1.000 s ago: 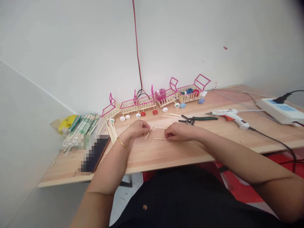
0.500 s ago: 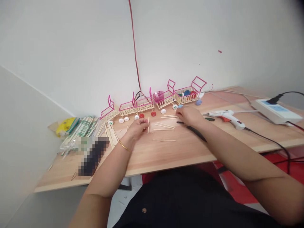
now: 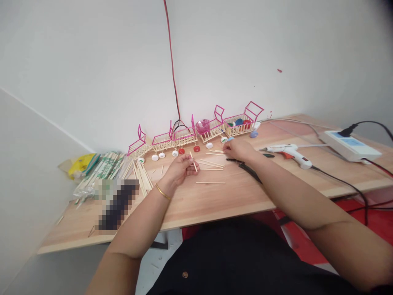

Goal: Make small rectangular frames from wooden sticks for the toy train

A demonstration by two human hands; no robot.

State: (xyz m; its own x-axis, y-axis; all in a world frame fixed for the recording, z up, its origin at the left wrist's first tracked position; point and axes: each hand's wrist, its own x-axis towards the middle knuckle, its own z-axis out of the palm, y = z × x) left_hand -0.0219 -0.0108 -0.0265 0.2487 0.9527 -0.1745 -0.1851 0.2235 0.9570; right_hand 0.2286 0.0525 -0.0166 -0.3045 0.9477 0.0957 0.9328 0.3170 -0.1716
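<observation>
My left hand (image 3: 184,169) pinches a short wooden stick (image 3: 193,161) between thumb and fingers, tilted above the table. My right hand (image 3: 237,150) is lowered at the right ends of a pair of wooden sticks (image 3: 215,153), fingers bent together; its fingertips are partly hidden, so what they hold is unclear. Between the hands lie several loose sticks, with a single stick (image 3: 210,182) nearer the front. Under my right wrist lies a dark-handled tool, perhaps pliers (image 3: 250,172), partly covered by the forearm.
Small stick carts (image 3: 238,130) with pink frames and bottle-cap wheels line the wall. To the right are a white glue gun (image 3: 293,153) and a power strip (image 3: 350,144). Stick bundles (image 3: 102,172) in plastic, loose long sticks (image 3: 141,176) and a blurred dark object (image 3: 118,207) lie left.
My left hand has turned, tilting its stick from upright to slanted, with more of the fingers showing. My right hand stays near the pair of sticks. The view has shifted slightly.
</observation>
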